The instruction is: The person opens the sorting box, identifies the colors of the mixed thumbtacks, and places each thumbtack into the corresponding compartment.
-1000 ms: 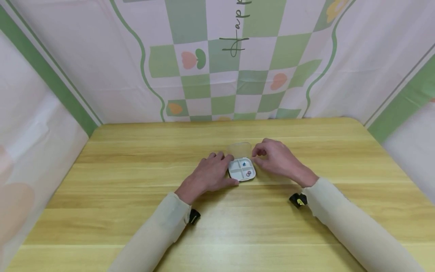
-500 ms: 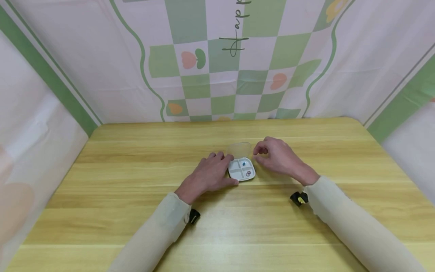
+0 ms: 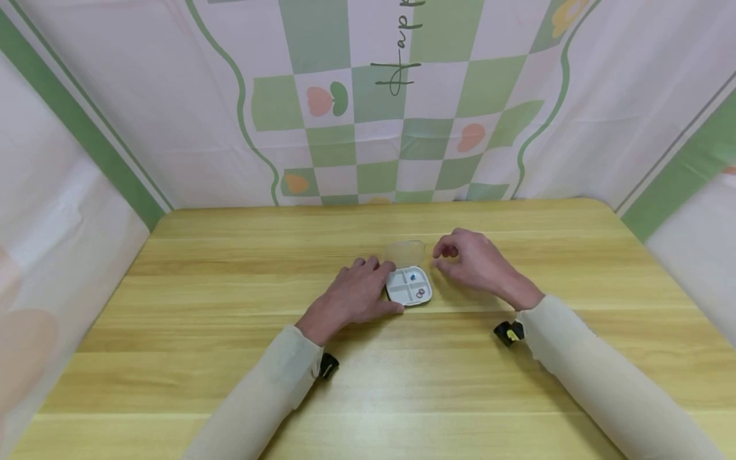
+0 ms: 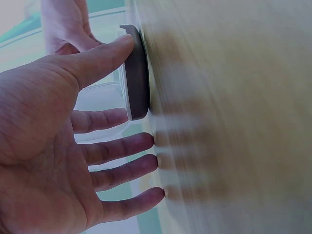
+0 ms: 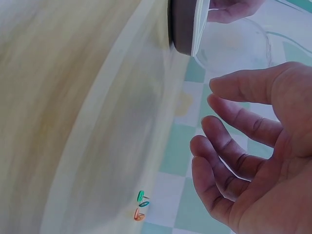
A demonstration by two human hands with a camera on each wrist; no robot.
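A small white pill box [image 3: 400,294] with four-part dividers lies on the table, its clear lid [image 3: 406,253] raised at the back. A small blue piece [image 3: 413,277] sits in its back right compartment, and small pinkish pieces [image 3: 421,293] in the front right one. My left hand [image 3: 359,291] grips the box between thumb at the front and index finger at the back; in the left wrist view its other fingertips [image 4: 157,161] rest on the table. Right of the box, my right hand [image 3: 474,260] hovers with loosely curled fingers, nothing visible between them.
Small green, teal and orange pieces [image 5: 140,205], like pins or studs, lie on the table in the right wrist view; in the head view the right hand hides them. A checkered green and white cloth [image 3: 376,137] hangs behind the wooden table [image 3: 368,396].
My right hand has drifted a little to the right and back, away from the pill box. The left hand and the box have stayed in place.
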